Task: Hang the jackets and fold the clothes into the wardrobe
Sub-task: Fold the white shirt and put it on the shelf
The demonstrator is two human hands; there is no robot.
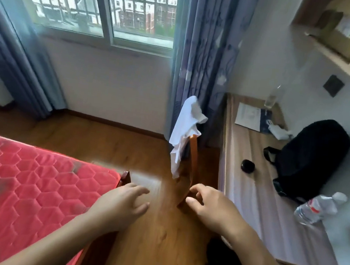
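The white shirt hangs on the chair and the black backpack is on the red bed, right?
Not quite. The white shirt does hang on the chair, but the black backpack sits on the desk, not the red bed. The head view shows it.

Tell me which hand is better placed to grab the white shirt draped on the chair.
Right. The right hand is at the near end of the chair back, in line with the white shirt; the left hand is off to the side by the red mattress.
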